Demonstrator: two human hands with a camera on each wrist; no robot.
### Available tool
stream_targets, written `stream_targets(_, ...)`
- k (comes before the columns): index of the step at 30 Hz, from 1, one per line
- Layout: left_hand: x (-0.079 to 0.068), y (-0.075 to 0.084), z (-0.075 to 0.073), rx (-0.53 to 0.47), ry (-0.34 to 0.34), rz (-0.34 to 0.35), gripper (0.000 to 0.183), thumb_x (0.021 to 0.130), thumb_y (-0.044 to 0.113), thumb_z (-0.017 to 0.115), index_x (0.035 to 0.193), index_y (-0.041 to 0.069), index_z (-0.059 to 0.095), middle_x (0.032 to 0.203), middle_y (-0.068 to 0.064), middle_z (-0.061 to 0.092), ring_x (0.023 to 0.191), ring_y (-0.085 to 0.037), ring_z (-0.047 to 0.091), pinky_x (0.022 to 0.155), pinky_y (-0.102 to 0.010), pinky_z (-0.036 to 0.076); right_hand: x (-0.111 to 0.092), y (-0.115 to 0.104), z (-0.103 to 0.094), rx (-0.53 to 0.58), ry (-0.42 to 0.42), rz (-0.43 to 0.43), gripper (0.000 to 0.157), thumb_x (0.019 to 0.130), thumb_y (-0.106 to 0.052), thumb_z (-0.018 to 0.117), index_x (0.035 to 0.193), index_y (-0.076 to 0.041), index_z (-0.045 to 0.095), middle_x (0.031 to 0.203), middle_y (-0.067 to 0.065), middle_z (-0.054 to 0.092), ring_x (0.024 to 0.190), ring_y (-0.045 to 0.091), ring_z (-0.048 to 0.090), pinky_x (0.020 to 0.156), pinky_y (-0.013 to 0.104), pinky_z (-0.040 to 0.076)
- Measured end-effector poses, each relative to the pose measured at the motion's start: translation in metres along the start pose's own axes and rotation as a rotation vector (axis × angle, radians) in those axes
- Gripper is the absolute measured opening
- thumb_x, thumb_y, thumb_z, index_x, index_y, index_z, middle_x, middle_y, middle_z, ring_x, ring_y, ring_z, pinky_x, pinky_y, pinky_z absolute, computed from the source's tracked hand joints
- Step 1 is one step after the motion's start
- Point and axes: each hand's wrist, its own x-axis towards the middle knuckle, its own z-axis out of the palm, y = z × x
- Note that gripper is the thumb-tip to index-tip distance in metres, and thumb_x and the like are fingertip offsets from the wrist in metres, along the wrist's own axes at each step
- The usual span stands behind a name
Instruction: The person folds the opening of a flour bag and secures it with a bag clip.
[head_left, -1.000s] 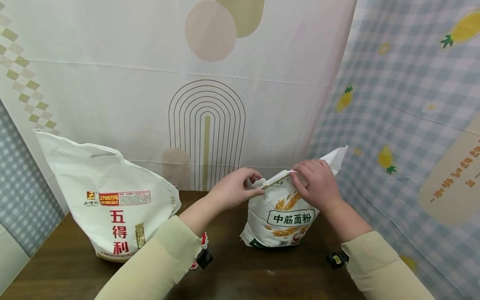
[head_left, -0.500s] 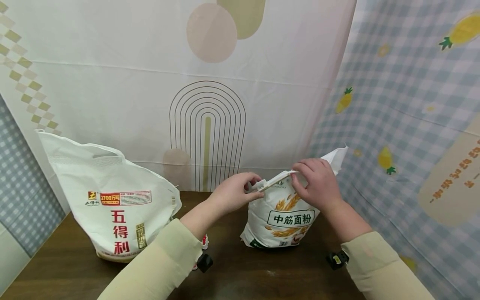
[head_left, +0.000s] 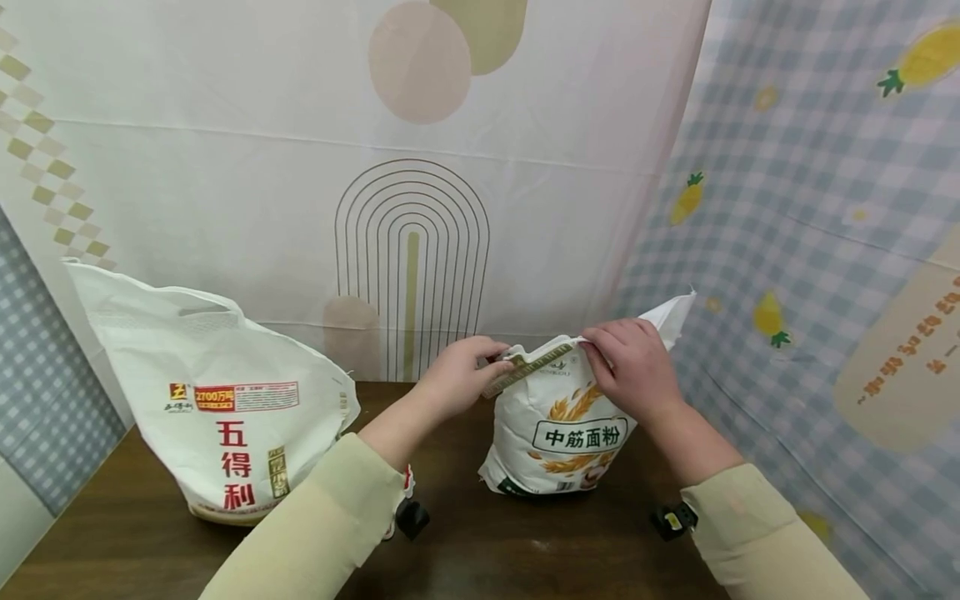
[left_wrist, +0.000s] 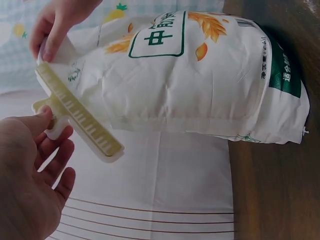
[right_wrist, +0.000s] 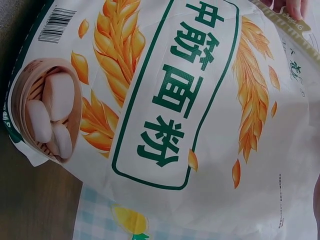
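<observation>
A white flour bag (head_left: 577,417) with green lettering and printed wheat ears stands on the table, its top corner pointing up at the right. My left hand (head_left: 453,379) pinches the small tab of an olive-and-white bag clip (left_wrist: 80,112) between thumb and fingers. The clip's long ridged bar lies slanted across the bag's top edge. At the clip's far end, my right hand (head_left: 633,362) grips the folded bag top, thumb in front and fingers over it. In the right wrist view, left fingertips (right_wrist: 295,7) show at the clip's tab, and the bag's front fills most of the picture.
A larger white flour bag (head_left: 255,400) with red lettering stands at the left on the dark wooden table (head_left: 525,558). A small red-and-white object (head_left: 408,479) is partly hidden behind the left sleeve. Patterned cloths hang close behind and to the right.
The clip has turned from nearly edge-on to showing its ridged olive face at the bag top. My left hand has tilted slightly with it. My right hand has kept its grip.
</observation>
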Motion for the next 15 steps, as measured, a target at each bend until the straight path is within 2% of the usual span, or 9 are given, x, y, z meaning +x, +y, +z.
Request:
stream_targets(4, 0.002, -0.007, 0.001, -0.063, 0.019, -0.003, 0.038, 0.097, 0.031, 0.064, 0.13, 0.012, 0.066, 0.128, -0.005, 0.064, 0.123, -0.024, 0.055, 0.101, -0.044, 0.046, 0.0, -0.001, 0.0, 0.013, 0.012, -0.005, 0.022, 0.097, -0.022, 0.056, 0.098, -0.007, 0.072, 0.088, 0.007, 0.072, 0.082, 0.028, 0.065, 0.081, 0.049, 0.045)
stream_targets(15, 0.008, -0.023, 0.011, -0.229, 0.035, -0.086, 0.039, 0.096, 0.032, 0.065, 0.131, 0.015, 0.066, 0.132, -0.003, 0.063, 0.123, -0.021, 0.056, 0.099, -0.044, 0.047, 0.001, -0.002, 0.0, 0.021, 0.024, -0.007, 0.018, 0.095, -0.02, 0.06, 0.097, -0.007, 0.072, 0.087, 0.007, 0.072, 0.081, 0.028, 0.065, 0.08, 0.049, 0.045)
